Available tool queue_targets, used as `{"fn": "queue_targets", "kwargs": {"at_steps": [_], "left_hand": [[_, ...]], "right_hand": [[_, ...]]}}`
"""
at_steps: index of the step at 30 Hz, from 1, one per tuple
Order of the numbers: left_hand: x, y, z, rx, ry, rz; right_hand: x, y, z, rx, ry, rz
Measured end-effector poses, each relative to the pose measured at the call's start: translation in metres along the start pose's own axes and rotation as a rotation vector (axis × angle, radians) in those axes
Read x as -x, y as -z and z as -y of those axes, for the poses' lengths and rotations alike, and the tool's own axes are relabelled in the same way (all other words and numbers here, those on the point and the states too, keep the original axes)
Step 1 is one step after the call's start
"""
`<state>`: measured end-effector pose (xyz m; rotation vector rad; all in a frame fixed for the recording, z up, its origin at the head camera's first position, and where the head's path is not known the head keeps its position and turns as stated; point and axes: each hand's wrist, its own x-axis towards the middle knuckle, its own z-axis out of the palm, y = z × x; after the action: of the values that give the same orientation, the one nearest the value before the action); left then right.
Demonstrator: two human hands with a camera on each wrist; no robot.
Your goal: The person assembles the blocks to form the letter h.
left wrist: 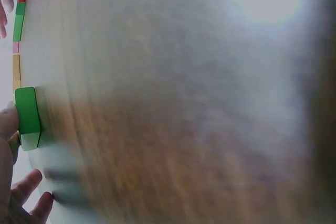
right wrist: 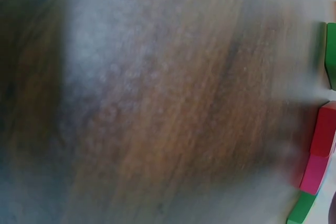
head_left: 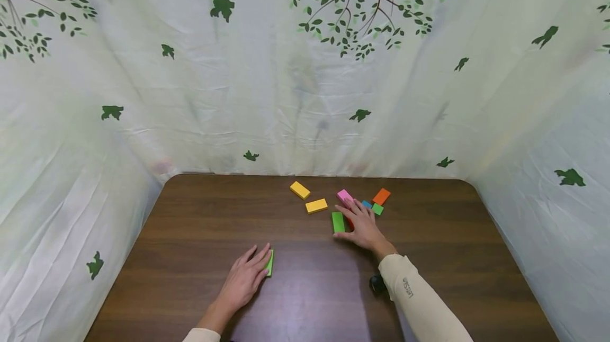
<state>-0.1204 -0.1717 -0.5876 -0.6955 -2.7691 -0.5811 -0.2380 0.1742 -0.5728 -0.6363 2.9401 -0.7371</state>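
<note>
1. Apparently selecting blocks: reaching with right grip [head_left: 364,228], spread apart, beside green block [head_left: 338,222] on table [head_left: 214,215].
2. Touching light-green block [head_left: 270,263] with left grip [head_left: 244,280], straight-fingered.
3. Likely calls for closing right grip next.

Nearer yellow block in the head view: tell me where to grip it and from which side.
Pinch the nearer yellow block mid-length across its two long sides, probably from above and the near side. It lies flat, its length running roughly left to right, with bare table before it; the other yellow block lies apart, beyond its left end.
</note>
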Motion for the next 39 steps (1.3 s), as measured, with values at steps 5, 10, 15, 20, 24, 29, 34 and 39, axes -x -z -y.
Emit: {"fn": "queue_targets", "kwargs": {"at_steps": [5, 10, 15, 20, 24, 29, 34, 39], "left_hand": [[0.005, 0.002, 0.0, 0.011, 0.027, 0.013], [0.007, 0.003, 0.0, 0.001, 0.009, -0.011], [0.007, 0.003, 0.002, -0.018, -0.039, -0.057], [0.006, 0.003, 0.005, -0.01, -0.064, -0.056], [0.007, 0.004, 0.007, 0.028, -0.058, -0.038], [0.009, 0.005, 0.007, 0.038, -0.036, -0.002], [0.01, 0.007, 0.005, 0.041, -0.028, 0.034], [0.012, 0.007, 0.006, 0.037, -0.042, 0.024]], "right_hand": [[0.0, -0.002, 0.0, -0.007, 0.017, -0.004], [-0.001, -0.002, 0.001, -0.023, 0.021, -0.007], [-0.003, -0.002, 0.001, -0.025, 0.039, -0.005], [-0.004, -0.003, 0.0, 0.0, 0.04, 0.011], [-0.004, -0.003, 0.001, -0.004, 0.022, 0.032], [-0.003, -0.001, 0.003, -0.015, 0.021, 0.036], [-0.002, -0.002, 0.002, -0.007, 0.029, 0.025], [-0.003, -0.002, 0.002, 0.003, 0.036, 0.033]]}}
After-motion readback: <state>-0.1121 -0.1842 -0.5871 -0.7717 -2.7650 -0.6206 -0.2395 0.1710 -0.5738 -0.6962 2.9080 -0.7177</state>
